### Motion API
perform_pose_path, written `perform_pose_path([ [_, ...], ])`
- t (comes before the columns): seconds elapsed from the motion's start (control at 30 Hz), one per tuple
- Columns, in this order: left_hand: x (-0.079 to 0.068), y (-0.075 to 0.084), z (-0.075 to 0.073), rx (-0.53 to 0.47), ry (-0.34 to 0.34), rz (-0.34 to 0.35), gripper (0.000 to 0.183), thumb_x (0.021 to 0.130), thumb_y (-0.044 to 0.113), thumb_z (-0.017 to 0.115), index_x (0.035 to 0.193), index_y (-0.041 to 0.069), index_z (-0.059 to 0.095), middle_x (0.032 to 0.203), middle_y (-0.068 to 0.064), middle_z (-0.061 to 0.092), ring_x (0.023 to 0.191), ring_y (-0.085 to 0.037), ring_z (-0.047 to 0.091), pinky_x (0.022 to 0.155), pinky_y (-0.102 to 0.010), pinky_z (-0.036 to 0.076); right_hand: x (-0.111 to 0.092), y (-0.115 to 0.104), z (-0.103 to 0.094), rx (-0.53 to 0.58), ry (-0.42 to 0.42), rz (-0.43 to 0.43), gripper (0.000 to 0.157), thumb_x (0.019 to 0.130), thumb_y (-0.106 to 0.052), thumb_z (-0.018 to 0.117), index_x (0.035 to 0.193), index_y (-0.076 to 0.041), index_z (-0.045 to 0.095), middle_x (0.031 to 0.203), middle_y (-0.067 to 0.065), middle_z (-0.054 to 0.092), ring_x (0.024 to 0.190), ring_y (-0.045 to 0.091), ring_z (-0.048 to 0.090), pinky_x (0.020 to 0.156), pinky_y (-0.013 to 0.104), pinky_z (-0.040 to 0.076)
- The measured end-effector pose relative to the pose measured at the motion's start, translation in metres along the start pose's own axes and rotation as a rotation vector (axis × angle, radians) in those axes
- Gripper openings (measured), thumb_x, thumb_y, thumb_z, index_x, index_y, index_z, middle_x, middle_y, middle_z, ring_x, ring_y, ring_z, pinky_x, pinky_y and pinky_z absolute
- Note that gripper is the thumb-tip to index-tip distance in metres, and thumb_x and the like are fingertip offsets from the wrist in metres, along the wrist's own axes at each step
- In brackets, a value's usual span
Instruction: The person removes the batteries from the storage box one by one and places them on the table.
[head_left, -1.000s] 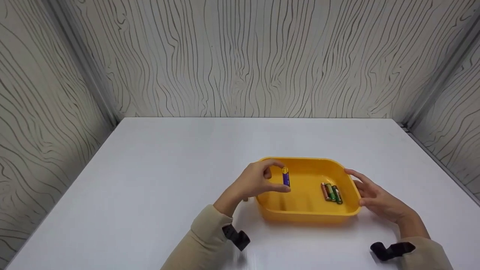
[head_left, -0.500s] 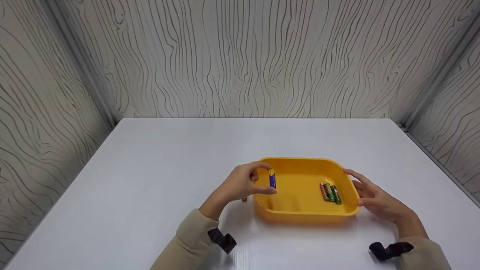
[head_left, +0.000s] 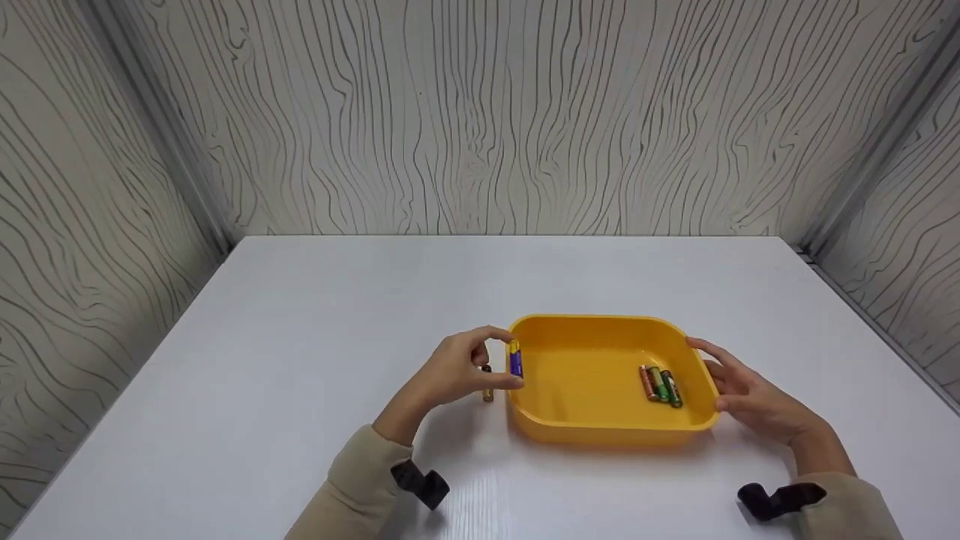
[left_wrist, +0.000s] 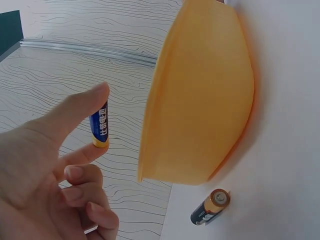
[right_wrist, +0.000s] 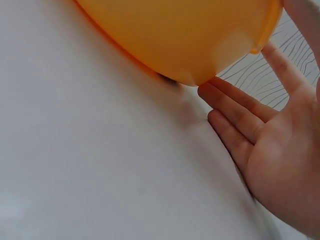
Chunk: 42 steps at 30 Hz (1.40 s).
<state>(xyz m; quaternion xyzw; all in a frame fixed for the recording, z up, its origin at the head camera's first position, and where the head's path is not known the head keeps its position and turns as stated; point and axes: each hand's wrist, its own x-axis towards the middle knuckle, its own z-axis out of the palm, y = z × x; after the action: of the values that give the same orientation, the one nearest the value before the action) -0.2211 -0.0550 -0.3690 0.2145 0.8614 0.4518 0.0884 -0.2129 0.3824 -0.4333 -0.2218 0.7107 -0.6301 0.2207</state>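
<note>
1. One left hand (head_left: 454, 367), its thumb partly hiding a dark-and-gold battery (left_wrist: 210, 206) lying on the table (head_left: 262, 360).
2. Blue-and-yellow battery (head_left: 516, 358) pinched between that thumb and index finger, by the yellow box (head_left: 592, 433)'s left rim.
3. Three batteries (head_left: 660, 385) inside the box, towards its right; the other two not resting there.
4. Right hand (head_left: 761, 397) unclenched, nearly straight fingers touching the box's right end.

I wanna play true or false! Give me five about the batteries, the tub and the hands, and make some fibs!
1. The left hand pinches a blue-and-yellow battery. True.
2. The right hand touches the yellow tub. True.
3. Six batteries lie inside the tub. False: three batteries do.
4. The tub is upside down. False: its open side faces up.
5. A dark-and-copper battery is inside the tub. False: it's on the white table.
</note>
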Motion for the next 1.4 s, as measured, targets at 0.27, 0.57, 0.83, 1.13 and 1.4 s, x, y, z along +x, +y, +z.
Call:
perform_pose_path([
  [0.27, -0.002, -0.009, -0.003, -0.01, 0.018, -0.016, 0.05, 0.074, 0.032, 0.083, 0.118, 0.015, 0.064, 0.074, -0.001, 0.039, 0.069, -0.014, 0.038, 0.058, -0.022, 0.029, 0.001, 0.0, -0.001, -0.009, -0.009, -0.021, 0.077, 0.096, -0.02, 0.058, 0.154, -0.025, 0.008, 0.145, -0.023, 0.042, 0.129, -0.001, 0.05, 0.103, 0.015, 0.042],
  [0.57, 0.0, -0.023, -0.005, 0.009, 0.025, -0.087, 0.05, 0.075, 0.035, 0.082, 0.118, 0.016, 0.065, 0.075, 0.0, 0.039, 0.07, -0.015, 0.038, 0.058, -0.023, 0.029, 0.002, 0.004, -0.002, 0.005, -0.02, -0.036, 0.076, 0.097, -0.015, 0.056, 0.155, -0.027, 0.008, 0.146, -0.022, 0.042, 0.128, 0.0, 0.051, 0.103, 0.016, 0.043],
  [0.83, 0.001, -0.032, -0.004, 0.011, 0.019, -0.122, 0.05, 0.075, 0.034, 0.082, 0.119, 0.017, 0.065, 0.077, 0.0, 0.04, 0.073, -0.015, 0.039, 0.059, -0.024, 0.03, 0.002, 0.005, -0.003, 0.029, -0.047, -0.047, 0.078, 0.096, -0.011, 0.056, 0.155, -0.024, 0.005, 0.147, -0.018, 0.043, 0.129, 0.002, 0.051, 0.104, 0.015, 0.041],
  [1.13, 0.007, -0.044, -0.004, 0.02, 0.007, -0.175, 0.049, 0.075, 0.032, 0.082, 0.119, 0.019, 0.065, 0.078, 0.001, 0.042, 0.074, -0.015, 0.041, 0.061, -0.024, 0.032, 0.0, 0.003, -0.002, 0.005, -0.024, -0.04, 0.077, 0.096, -0.013, 0.056, 0.155, -0.025, 0.007, 0.146, -0.022, 0.042, 0.129, -0.001, 0.05, 0.103, 0.014, 0.041],
  [1.4, 0.007, -0.05, -0.006, 0.029, 0.011, -0.216, 0.053, 0.073, 0.034, 0.084, 0.12, 0.019, 0.064, 0.077, 0.001, 0.042, 0.073, -0.015, 0.04, 0.061, -0.024, 0.032, 0.0, 0.002, -0.002, -0.004, -0.013, -0.029, 0.078, 0.096, -0.013, 0.057, 0.155, -0.026, 0.008, 0.145, -0.022, 0.044, 0.128, 0.001, 0.052, 0.102, 0.016, 0.043],
])
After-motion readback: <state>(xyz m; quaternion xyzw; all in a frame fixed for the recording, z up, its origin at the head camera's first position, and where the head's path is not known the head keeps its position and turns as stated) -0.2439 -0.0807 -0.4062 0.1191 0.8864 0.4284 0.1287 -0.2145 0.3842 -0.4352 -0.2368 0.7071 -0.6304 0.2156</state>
